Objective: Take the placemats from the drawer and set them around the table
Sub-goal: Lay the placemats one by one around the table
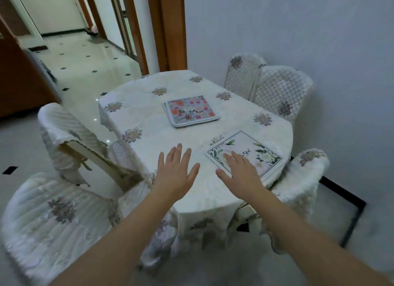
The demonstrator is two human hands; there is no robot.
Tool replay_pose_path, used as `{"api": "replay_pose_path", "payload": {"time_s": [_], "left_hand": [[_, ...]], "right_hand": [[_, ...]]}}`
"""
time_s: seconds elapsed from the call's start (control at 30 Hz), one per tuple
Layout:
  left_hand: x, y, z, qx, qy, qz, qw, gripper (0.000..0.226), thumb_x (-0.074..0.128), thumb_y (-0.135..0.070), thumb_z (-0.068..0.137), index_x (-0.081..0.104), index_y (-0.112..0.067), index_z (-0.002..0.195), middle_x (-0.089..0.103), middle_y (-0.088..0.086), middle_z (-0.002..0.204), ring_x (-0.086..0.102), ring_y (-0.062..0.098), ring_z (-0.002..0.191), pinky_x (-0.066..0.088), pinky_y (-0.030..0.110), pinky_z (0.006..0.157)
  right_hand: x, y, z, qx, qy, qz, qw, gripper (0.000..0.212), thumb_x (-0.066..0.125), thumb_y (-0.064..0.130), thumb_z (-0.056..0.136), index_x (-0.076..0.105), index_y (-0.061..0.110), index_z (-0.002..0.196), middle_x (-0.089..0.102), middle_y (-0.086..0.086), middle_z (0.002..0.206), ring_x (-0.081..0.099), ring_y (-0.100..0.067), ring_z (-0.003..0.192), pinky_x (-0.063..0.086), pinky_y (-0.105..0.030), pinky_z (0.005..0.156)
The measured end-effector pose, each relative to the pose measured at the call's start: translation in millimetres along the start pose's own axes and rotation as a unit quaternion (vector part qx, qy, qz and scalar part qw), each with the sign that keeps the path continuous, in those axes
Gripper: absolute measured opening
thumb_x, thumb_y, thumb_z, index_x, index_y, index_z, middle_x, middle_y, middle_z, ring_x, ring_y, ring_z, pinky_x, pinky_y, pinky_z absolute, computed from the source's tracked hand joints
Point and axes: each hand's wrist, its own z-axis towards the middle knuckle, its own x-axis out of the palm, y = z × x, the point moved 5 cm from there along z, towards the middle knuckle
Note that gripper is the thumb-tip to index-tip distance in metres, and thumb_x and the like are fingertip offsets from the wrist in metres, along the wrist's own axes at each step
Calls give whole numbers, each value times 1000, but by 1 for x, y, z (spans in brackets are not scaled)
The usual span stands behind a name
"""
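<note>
White cloth covers the table. Right hand, fingers spread, lies flat on one placemat at the near edge, probably squaring it to a seat; left hand hovers open; remaining stack waits mid-table.

We see an oval table under a cream quilted tablecloth with grey-brown flower motifs. Mid-table, a stack of square placemats: pale blue top, pink, orange and red florals. Near edge, a white square placemat: thin dark border, green leaves, pale pink blooms, dark script lettering. White padded chair covers show a diamond quilt pattern and grey flower patches. Glossy white floor tiles carry small black diamonds. Orange-brown wooden door frame, pale grey-blue wall.
</note>
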Motion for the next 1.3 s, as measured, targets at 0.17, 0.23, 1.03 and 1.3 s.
{"api": "replay_pose_path", "payload": {"time_s": [0.17, 0.23, 1.03, 1.3], "left_hand": [[1, -16, 4, -11, 5, 15, 1000, 64, 15, -57, 100, 14, -26, 156, 5, 3, 165, 4, 21, 151, 0, 49, 121], [4, -25, 5, -11, 10, 19, 1000, 64, 14, -57, 100, 14, -26, 156, 4, 3, 165, 4, 21, 151, -1, 49, 121], [-40, 181, -49, -59, -31, 6, 998, 63, 17, -55, 100, 16, -23, 155, 12, 6, 163, 10, 24, 150, 3, 49, 121], [-78, 377, -136, -161, -57, 20, 985, 61, 22, -54, 101, 26, -22, 152, 22, 7, 161, 17, 23, 148, 6, 51, 120]], "right_hand": [[-4, -21, -6, -10, -6, 28, 1000, 65, 36, 58, 97, 24, 26, 152, 15, -3, 162, 12, -23, 148, 17, -44, 117], [-5, -31, -8, -8, -5, 32, 999, 66, 35, 59, 97, 23, 26, 153, 14, -3, 162, 12, -23, 148, 16, -44, 117], [41, 184, 22, -68, 4, 14, 998, 68, 33, 60, 97, 20, 25, 154, 13, -4, 163, 10, -24, 149, 14, -45, 120], [118, 400, 21, -169, 42, 22, 984, 67, 35, 57, 98, 25, 20, 152, 26, -6, 158, 23, -24, 144, 21, -39, 116]]}}
